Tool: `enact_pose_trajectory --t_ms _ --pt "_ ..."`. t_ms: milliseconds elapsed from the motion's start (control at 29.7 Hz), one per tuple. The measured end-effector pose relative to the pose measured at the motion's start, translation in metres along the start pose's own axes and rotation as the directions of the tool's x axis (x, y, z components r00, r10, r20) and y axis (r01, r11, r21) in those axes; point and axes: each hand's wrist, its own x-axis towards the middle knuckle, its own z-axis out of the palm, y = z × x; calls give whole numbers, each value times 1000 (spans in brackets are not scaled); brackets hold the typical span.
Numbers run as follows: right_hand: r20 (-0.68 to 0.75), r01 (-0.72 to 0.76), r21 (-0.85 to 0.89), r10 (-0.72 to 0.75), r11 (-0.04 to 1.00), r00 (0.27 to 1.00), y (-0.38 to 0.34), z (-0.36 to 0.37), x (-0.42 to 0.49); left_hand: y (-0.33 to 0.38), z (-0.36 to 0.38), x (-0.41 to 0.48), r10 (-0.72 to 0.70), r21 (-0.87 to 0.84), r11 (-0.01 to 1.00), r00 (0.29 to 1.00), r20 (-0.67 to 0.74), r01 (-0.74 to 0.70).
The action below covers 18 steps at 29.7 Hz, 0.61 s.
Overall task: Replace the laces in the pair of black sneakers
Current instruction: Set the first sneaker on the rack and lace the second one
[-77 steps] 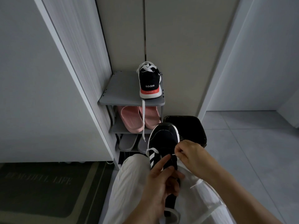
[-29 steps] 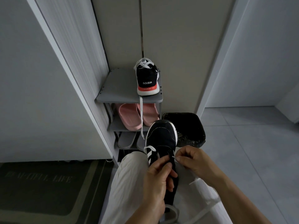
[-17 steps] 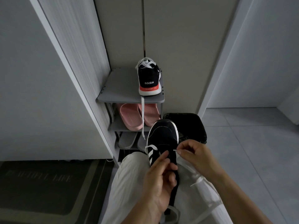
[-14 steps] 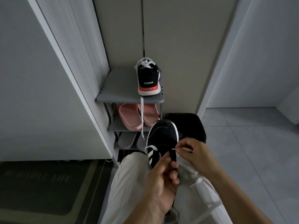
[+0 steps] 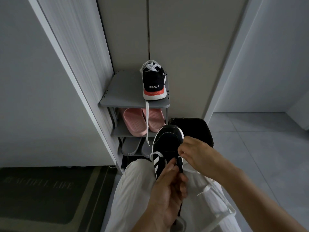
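Black low-top sneaker with white side stripes [image 5: 168, 143] lies on the lap, toe pointing away. Left hand [image 5: 167, 195]: fingers curled round its midsection, clamped. Right hand [image 5: 194, 151]: fingers pinched together on thin white lace [image 5: 180, 156] at the shoe's right side. Second black sneaker with red-white heel [image 5: 153, 81] sits on top of the grey plastic shoe rack [image 5: 123, 91], lace dangling.

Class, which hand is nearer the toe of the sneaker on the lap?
Right. The right hand pinches the lace beside the sneaker toe; the left hand grips it further back.
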Motion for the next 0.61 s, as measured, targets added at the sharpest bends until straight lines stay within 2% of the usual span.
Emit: enact_pose_trajectory --t_ms 101,134,168,235,370,471,538,605 --pt "67 -20 47 17 999 998 -1 5 2 1 -3 0 8 68 998 1000 -17 -6" --pt "45 -34 70 30 997 999 -3 6 1 1 -4 1 7 87 996 1000 -17 -6" --pt "32 -81 181 77 980 997 -4 5 2 1 -4 0 6 103 995 1000 -21 -4" --pt "6 -229 373 245 899 970 -3 6 3 1 -3 0 15 121 993 1000 -28 -11" --pt "1 -378 615 479 692 878 -11 20 -4 2 3 -1 35 110 993 999 -33 -31" --pt "23 -410 723 574 556 819 -17 30 -8 0 4 1 33 111 993 999 -32 -29" --pt "32 -405 787 625 466 780 -20 37 -9 0 5 0 19 48 999 1000 -19 -18" --pt "20 -378 817 634 436 773 -23 37 -9 0 7 0 17 -28 999 1000 7 -17"
